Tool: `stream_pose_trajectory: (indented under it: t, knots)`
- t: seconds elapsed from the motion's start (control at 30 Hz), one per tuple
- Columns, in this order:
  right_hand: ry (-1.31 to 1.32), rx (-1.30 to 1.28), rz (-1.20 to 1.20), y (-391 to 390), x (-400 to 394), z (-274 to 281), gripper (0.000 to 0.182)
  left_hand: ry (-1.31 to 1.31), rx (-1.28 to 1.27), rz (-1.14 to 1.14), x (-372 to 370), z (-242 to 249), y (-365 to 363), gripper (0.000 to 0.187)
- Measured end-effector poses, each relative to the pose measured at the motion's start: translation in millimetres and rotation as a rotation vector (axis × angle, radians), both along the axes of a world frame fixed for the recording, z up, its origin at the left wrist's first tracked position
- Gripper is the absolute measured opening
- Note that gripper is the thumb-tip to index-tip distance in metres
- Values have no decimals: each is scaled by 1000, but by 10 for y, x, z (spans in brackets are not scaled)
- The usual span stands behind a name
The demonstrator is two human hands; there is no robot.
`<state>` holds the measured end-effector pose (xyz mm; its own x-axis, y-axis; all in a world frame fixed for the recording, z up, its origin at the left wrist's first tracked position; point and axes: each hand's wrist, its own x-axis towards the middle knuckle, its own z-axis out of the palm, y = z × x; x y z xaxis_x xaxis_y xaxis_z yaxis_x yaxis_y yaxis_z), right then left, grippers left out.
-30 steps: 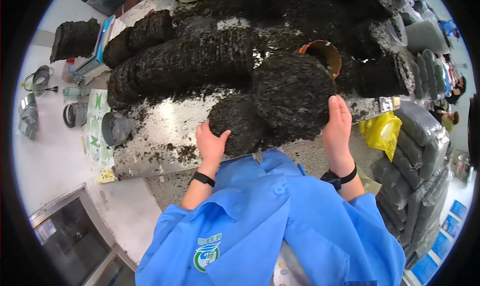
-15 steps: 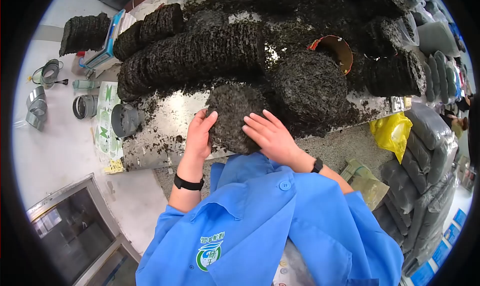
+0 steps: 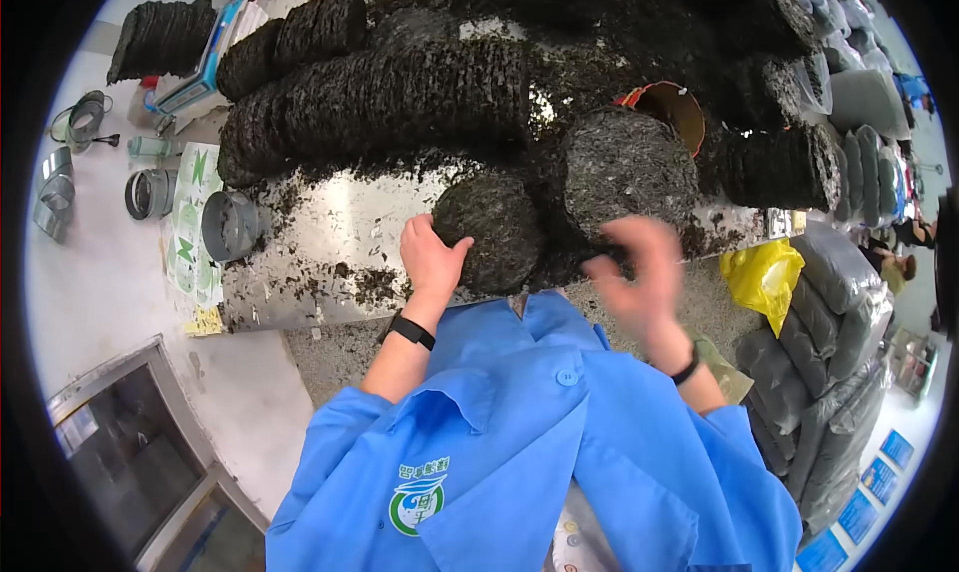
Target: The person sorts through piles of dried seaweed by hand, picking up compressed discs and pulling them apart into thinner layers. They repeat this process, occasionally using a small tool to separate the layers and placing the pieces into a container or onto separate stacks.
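My left hand [image 3: 432, 262] grips the left edge of a round, dark seaweed sheet [image 3: 487, 230], its thumb lying over the rim. This sheet is at the table's front edge, close to my body. My right hand [image 3: 647, 277], smeared by motion, is at the near edge of a stack of round seaweed sheets [image 3: 629, 167]. Its thumb and fingers are curved and apart, with nothing visible between them. A flat, greyish sheet tops that stack.
Long rows of seaweed sheets [image 3: 380, 107] stand on edge across the metal table [image 3: 345, 212]. A grey ring [image 3: 230, 227] sits at the left, a red-rimmed tube [image 3: 679, 112] behind the stack. Seaweed crumbs are scattered about. A yellow bag [image 3: 761, 280] and dark packed bags [image 3: 824, 362] are at right.
My right hand has let go of the seaweed sheet and moved right to the stack. My left hand stays on the sheet, which now sits slightly further right. The view has shifted a little.
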<state>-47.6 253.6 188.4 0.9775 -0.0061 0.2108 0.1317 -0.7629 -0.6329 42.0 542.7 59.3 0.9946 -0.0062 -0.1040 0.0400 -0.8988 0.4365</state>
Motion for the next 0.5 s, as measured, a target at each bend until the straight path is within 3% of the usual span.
stream_pose_trajectory:
  t: [0.03, 0.07, 0.1, 0.13, 0.2, 0.23, 0.27, 0.33, 0.37, 0.4, 0.47, 0.5]
  knots:
    - [252, 88, 225, 296, 68, -98, 93, 33, -118, 46, 37, -20, 48, 57]
    - [198, 155, 322, 554, 157, -271, 97, 61, -242, 90, 85, -33, 80, 50]
    - [185, 5, 326, 760, 157, -478, 98, 166, -393, 162, 125, 24, 112, 43]
    - [174, -148, 330, 854, 140, -638, 98, 292, -616, 221, 152, 30, 150, 35]
    - [124, -134, 371, 850, 205, -774, 94, 530, -1204, 407, 186, 412, 81, 24]
    - [74, -111, 420, 872, 230, -800, 90, 518, -1297, 407, 207, 710, -5, 20]
    - [74, -105, 420, 849, 213, -754, 90, 517, -1291, 408, 205, 686, 53, 20]
    - [218, 281, 174, 655, 176, -510, 75, 460, -1566, 317, 202, 502, 197, 24]
    - [162, 327, -52, 583, 152, -344, 68, 287, -1211, 290, 202, 299, 159, 31]
    - [107, 368, -278, 491, 114, -162, 62, 121, -698, 135, 188, -117, 205, 46]
    - [41, 629, -472, 103, 205, 128, 58, -191, 1, -15, -4, -210, 47, 66]
    - [-103, 566, -477, -158, 238, 101, 59, -60, 14, -27, -21, -215, 6, 85]
